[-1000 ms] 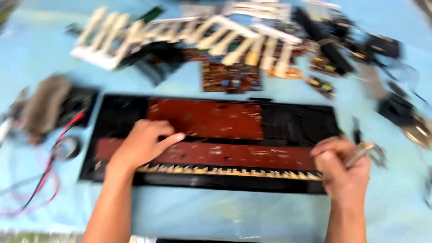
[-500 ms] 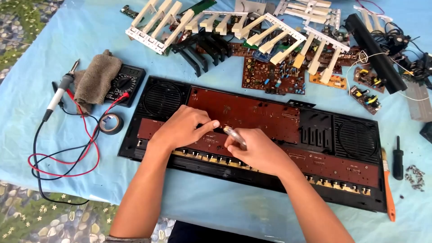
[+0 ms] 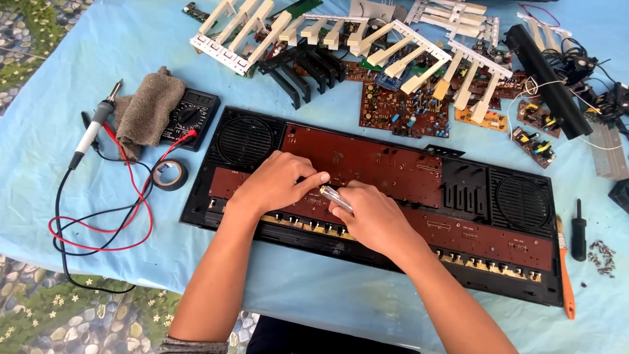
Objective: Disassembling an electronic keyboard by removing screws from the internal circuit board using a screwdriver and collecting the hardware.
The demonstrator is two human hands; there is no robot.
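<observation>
A black keyboard casing (image 3: pixel 262 236) lies open on the blue sheet, with brown circuit boards (image 3: pixel 373 160) inside and a round speaker grille at each end. My left hand (image 3: pixel 278 182) rests on the boards left of centre, fingertips pointing right. My right hand (image 3: pixel 370 216) is closed around a screwdriver with a clear handle (image 3: pixel 335 198); its tip is hidden under my hands, where the fingers of both hands meet.
Far side: white key strips (image 3: pixel 242 36), black keys (image 3: pixel 298 69), loose circuit boards (image 3: pixel 403 111). Left: multimeter (image 3: pixel 190 118) under a grey cloth (image 3: pixel 147 108), red and black leads, soldering iron (image 3: pixel 95 128), tape roll (image 3: pixel 170 174). Right: orange-handled brush (image 3: pixel 565 272), black screwdriver (image 3: pixel 578 229), several screws (image 3: pixel 601 255).
My right hand came from the casing's right end to its middle and now meets my left hand, carrying the screwdriver. The view steadied and shifted so the casing sits more central.
</observation>
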